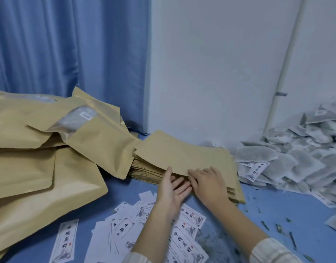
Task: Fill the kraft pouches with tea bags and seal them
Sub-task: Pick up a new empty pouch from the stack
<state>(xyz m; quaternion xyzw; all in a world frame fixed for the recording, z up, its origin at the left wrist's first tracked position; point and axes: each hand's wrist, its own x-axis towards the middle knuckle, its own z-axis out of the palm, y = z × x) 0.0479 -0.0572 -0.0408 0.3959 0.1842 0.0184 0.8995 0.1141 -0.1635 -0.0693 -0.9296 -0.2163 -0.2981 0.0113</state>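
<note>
Two bare forearms are seen, entering from about six o'clock, each ending in a bare hand: the left hand (170, 190) and the right hand (209, 184). No rings, watch or gloves are worn. Each forearm is covered near the lower edge by a pale, cream-coloured sleeve (271, 252) marked with fine stripes, its cuff pushed back from the wrist.

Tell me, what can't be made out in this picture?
- Head view: the left hand fingertips are hidden under the top flat kraft pouch, so its grip is unclear.
- The filled tan pouches run off the left edge.
- Small print on the white paper labels is blurred.
- The grey tea bag heap is cut off at right.
</note>
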